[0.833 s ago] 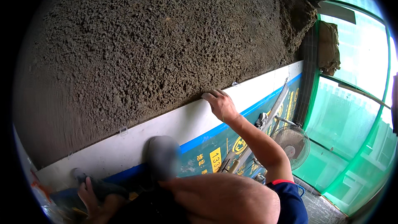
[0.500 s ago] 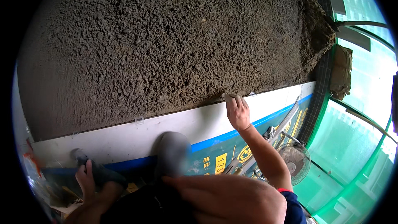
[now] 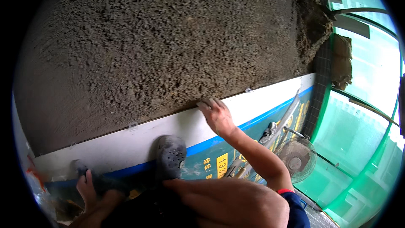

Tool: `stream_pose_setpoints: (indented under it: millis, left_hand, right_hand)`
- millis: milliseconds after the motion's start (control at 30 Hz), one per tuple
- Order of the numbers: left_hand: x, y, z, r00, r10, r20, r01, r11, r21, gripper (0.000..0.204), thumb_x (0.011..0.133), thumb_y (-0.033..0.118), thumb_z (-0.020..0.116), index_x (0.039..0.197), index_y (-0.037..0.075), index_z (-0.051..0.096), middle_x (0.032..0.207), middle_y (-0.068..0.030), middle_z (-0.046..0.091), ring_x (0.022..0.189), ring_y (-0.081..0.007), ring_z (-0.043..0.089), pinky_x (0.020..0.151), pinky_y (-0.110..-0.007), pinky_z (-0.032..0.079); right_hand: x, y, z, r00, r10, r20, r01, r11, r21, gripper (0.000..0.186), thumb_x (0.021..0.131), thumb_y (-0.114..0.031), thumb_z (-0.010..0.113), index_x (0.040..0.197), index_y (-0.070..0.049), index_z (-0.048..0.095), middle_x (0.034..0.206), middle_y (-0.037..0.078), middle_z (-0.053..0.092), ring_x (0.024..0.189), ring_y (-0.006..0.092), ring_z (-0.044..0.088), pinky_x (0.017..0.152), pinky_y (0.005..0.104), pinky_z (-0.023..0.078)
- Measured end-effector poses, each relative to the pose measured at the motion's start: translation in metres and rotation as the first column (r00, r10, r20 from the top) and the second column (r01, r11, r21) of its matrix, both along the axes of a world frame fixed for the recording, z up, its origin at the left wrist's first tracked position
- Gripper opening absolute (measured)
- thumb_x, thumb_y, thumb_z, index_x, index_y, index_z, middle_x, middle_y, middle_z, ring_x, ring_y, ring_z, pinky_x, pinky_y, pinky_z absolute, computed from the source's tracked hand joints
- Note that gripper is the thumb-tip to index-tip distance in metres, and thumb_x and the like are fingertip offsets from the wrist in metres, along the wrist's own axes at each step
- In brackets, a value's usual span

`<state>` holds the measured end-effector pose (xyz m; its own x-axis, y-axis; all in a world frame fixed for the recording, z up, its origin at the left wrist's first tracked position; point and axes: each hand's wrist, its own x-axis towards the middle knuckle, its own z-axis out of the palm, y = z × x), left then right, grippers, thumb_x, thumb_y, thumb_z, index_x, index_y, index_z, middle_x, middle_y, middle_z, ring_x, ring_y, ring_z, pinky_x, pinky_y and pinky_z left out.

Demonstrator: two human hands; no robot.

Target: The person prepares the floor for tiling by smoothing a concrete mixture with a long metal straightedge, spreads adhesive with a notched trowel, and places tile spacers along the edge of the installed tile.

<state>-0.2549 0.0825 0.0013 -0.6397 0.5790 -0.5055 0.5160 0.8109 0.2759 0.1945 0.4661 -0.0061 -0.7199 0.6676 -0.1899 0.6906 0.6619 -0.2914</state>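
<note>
My right hand (image 3: 218, 117) reaches to the lower edge of a wide bed of damp grey-brown mortar (image 3: 168, 46). Its fingers are bent and close together, with pale, dusty tips against the mortar's edge; anything between them is too small to make out. Along that edge runs a white strip (image 3: 244, 114) with a blue line, bordering a printed green sheet. My left hand (image 3: 87, 188) is low at the left, fingers stretched, beside my dark left shoe (image 3: 80, 166). It shows nothing in its grasp. Clear plastic clips (image 3: 133, 126) sit along the mortar's edge.
My grey clog (image 3: 171, 154) stands on the white strip and green sheet. A metal bar (image 3: 291, 109) and a round fan (image 3: 296, 159) lie to the right. Beyond are a brown paper sack (image 3: 341, 61), dark tiles and green netting (image 3: 358, 143).
My right hand has slid left along the mortar's edge, away from the right-hand clip. The view has shifted slightly, and the left hand stays by the shoe.
</note>
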Motion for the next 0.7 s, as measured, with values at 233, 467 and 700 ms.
stream_pose_setpoints:
  millis: [233,467,700]
  left_hand:
    - [-0.005,-0.011,-0.01,1.0,0.004,0.008,-0.004,1.0,-0.01,0.054,0.102,0.034,0.064,0.069,-0.006,0.051,0.062,-0.0236,0.04,0.061,-0.0286,0.028,0.055,-0.045,0.034]
    - [-0.01,-0.024,-0.022,0.999,0.029,-0.017,-0.028,0.998,0.055,0.054,0.101,0.036,0.065,0.069,-0.006,0.053,0.061,-0.0227,0.04,0.059,-0.0302,0.028,0.053,-0.046,0.034]
    - [-0.007,-0.019,-0.011,1.0,-0.015,-0.013,0.015,0.999,0.043,0.054,0.101,0.036,0.065,0.069,-0.004,0.049,0.063,-0.0232,0.037,0.06,-0.0305,0.028,0.055,-0.046,0.034]
  right_hand:
    - [-0.001,-0.007,0.0,0.991,0.048,0.121,-0.048,0.999,-0.003,0.035,0.08,-0.007,0.06,0.114,-0.004,0.068,0.11,0.013,0.063,0.103,0.0316,0.06,0.094,0.0436,0.049]
    - [-0.002,0.006,0.002,0.982,0.163,0.098,-0.159,0.986,-0.044,0.026,0.079,-0.007,0.061,0.104,-0.006,0.066,0.101,0.01,0.059,0.1,0.0293,0.059,0.09,0.0419,0.049]
    - [0.001,-0.002,-0.003,0.998,0.065,0.015,-0.065,0.998,-0.001,0.03,0.081,-0.002,0.063,0.11,-0.006,0.072,0.108,0.009,0.066,0.096,0.0302,0.063,0.087,0.0415,0.052]
